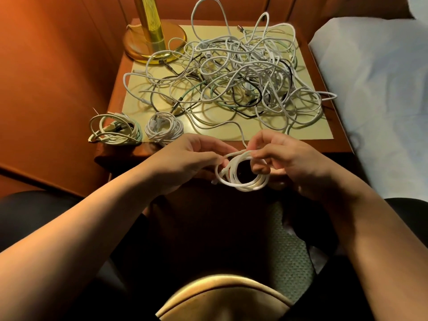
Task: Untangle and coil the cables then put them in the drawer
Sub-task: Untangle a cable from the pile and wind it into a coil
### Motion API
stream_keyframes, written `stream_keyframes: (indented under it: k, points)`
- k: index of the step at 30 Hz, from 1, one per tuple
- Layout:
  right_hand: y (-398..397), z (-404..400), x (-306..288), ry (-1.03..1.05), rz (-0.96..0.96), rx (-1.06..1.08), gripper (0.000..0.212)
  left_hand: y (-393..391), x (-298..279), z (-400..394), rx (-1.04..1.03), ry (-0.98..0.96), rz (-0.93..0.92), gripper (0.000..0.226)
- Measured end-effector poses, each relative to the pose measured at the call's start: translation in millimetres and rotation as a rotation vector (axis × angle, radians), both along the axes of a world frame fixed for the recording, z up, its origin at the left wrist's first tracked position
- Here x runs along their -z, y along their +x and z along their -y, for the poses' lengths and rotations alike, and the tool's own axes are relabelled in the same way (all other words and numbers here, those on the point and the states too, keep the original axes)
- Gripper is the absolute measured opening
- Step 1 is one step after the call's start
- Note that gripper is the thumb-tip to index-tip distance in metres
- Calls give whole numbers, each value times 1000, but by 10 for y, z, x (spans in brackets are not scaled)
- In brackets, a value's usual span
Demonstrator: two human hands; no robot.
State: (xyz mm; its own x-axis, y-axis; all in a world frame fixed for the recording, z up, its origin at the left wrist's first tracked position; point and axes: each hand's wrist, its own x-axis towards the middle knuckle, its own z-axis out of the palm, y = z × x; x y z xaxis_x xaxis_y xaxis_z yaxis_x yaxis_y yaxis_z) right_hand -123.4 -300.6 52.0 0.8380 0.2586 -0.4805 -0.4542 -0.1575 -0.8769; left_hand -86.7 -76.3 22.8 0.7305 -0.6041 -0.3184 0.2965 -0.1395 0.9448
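Partly hidden white coil, right hand gripping

Both hands are up front of the nightstand, working a white coil. Left hand pinches it at 9 o'clock, right hand has fingers hooked through at 2 o'clock. A loose strand runs off toward 12 into the big tangle. Two finished coils, greenish and white, sit at 10 o'clock, brass lamp base behind.
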Motion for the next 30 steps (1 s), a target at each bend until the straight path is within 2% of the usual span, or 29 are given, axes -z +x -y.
stream_keyframes:
  k: [5,12,18,23,30]
  points:
    - [17,6,11,-14,-65,92,30,41,40,-29,28,105,31,31]
    - [28,-25,99,-27,-134,19,24,96,33,-98,147,198,74,24]
    - [15,-57,120,-83,-137,-29,21,79,44,-78,114,163,-123,22]
    - [21,-53,139,-84,-195,-61,23,85,43,-70,96,185,-161,21]
    - [19,-80,145,-79,-254,-102,18,30,44,9,188,407,61,24]
